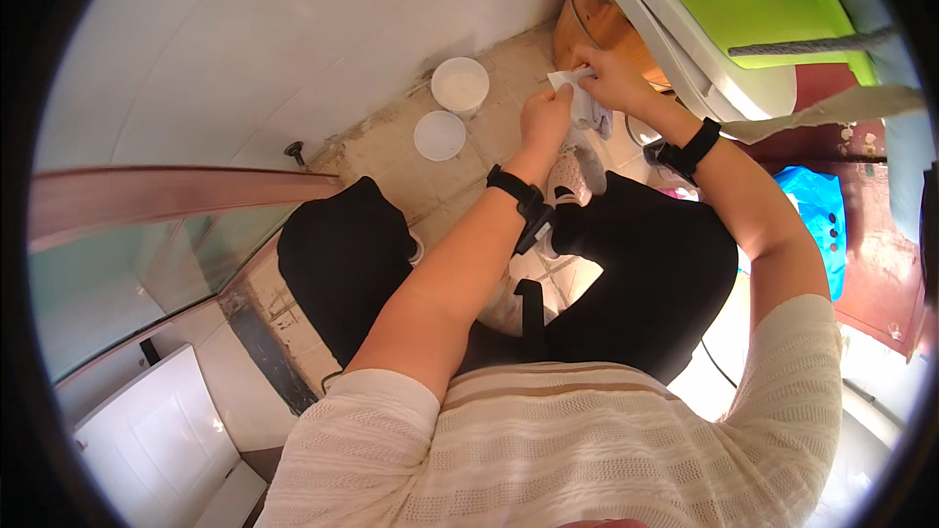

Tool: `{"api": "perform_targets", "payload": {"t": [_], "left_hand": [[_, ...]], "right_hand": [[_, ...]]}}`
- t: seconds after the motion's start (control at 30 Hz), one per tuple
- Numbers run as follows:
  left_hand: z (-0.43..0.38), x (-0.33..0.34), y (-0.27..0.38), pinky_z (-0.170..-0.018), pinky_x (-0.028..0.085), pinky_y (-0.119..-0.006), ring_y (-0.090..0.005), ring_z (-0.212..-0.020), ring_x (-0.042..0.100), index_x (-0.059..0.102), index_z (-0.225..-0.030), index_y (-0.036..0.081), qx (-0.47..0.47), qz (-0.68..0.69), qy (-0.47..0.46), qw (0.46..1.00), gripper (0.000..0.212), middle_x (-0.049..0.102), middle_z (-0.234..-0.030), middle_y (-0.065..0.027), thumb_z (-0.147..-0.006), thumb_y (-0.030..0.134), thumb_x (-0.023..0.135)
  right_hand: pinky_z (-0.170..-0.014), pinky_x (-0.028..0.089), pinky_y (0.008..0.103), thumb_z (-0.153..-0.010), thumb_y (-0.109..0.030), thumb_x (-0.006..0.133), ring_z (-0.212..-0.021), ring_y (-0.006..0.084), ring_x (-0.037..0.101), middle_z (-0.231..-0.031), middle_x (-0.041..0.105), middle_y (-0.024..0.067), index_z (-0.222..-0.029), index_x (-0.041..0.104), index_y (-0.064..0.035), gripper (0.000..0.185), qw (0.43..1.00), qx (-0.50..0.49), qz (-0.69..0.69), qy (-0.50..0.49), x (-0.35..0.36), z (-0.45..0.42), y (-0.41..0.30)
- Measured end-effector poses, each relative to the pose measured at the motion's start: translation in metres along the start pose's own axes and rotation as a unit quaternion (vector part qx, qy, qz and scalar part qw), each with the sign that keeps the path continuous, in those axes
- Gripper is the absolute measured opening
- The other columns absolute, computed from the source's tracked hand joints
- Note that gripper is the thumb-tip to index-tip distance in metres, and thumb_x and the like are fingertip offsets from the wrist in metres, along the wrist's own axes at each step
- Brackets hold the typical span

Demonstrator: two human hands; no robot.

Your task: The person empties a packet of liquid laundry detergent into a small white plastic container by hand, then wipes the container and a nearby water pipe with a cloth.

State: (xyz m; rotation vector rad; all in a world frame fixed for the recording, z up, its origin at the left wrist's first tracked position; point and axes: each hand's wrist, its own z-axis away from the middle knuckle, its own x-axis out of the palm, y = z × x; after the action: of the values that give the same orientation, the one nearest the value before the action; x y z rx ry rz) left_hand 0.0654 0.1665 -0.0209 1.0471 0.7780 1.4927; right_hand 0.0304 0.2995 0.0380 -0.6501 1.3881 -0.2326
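Note:
Both of my hands hold a pale, folded piece of cloth or soft sheet (585, 104) at the upper middle of the view. My left hand (546, 117) grips its left edge, thumb on top. Pinched in my right hand (605, 77) is its upper right part. A greyish folded portion hangs below my fingers; its exact kind cannot be told. Just under it are a pink patterned shoe (567, 176) and a grey fuzzy thing (589, 163). To the left on the tiled floor stand a white round tub (460, 85) and, close by, a white round lid or shallow dish (439, 136).
A white wall runs along the upper left, with a dark door stop (295, 152) near the glass door's frame (183, 191). At the upper right is a white appliance with a green panel (755, 0). A blue plastic bag (821, 213) lies at the right.

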Motion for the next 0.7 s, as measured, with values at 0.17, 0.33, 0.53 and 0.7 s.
{"api": "perform_targets", "payload": {"t": [0.17, 0.33, 0.53, 0.7], "left_hand": [[-0.019, -0.012, -0.04, -0.053, 0.041, -0.035, -0.0202, -0.053, 0.054, 0.059, -0.071, -0.003, 0.028, -0.281, -0.003, 0.959, 0.032, 0.057, -0.059, -0.0106, -0.081, 0.026, 0.054], [-0.049, -0.027, -0.09, -0.057, 0.042, -0.039, -0.0315, -0.058, 0.056, 0.061, -0.073, -0.002, -0.055, -0.319, 0.065, 0.944, 0.03, 0.058, -0.063, -0.0188, -0.08, 0.026, 0.053], [-0.079, -0.032, -0.147, -0.059, 0.043, -0.039, -0.033, -0.063, 0.059, 0.062, -0.074, -0.002, -0.116, -0.375, 0.051, 0.918, 0.034, 0.059, -0.065, -0.0197, -0.079, 0.03, 0.053], [-0.089, -0.028, -0.183, -0.064, 0.045, -0.041, -0.0367, -0.068, 0.059, 0.063, -0.074, -0.002, -0.158, -0.359, 0.023, 0.92, 0.036, 0.06, -0.068, -0.0217, -0.078, 0.031, 0.051]], "right_hand": [[-0.067, 0.045, 0.0347, -0.067, -0.015, 0.061, -0.076, 0.0261, 0.059, -0.079, 0.059, 0.0149, -0.089, 0.055, -0.0038, 0.025, 0.987, 0.071, -0.146, -0.011, 0.062, -0.006, 0.055], [-0.062, 0.046, 0.0328, -0.07, -0.021, 0.063, -0.079, 0.0215, 0.058, -0.089, 0.059, 0.0106, -0.105, 0.051, -0.008, 0.039, 0.91, 0.287, -0.292, -0.063, 0.122, -0.01, 0.073], [-0.046, 0.053, 0.0349, -0.074, -0.018, 0.06, -0.081, 0.0241, 0.058, -0.1, 0.055, 0.0117, -0.128, 0.034, -0.0164, 0.06, 0.753, 0.455, -0.433, -0.195, 0.153, 0.01, 0.099], [-0.044, 0.052, 0.036, -0.072, -0.013, 0.061, -0.068, 0.027, 0.059, -0.101, 0.055, 0.0138, -0.13, 0.032, -0.0164, 0.065, 0.759, 0.505, -0.383, -0.15, 0.187, 0.012, 0.129]]}}
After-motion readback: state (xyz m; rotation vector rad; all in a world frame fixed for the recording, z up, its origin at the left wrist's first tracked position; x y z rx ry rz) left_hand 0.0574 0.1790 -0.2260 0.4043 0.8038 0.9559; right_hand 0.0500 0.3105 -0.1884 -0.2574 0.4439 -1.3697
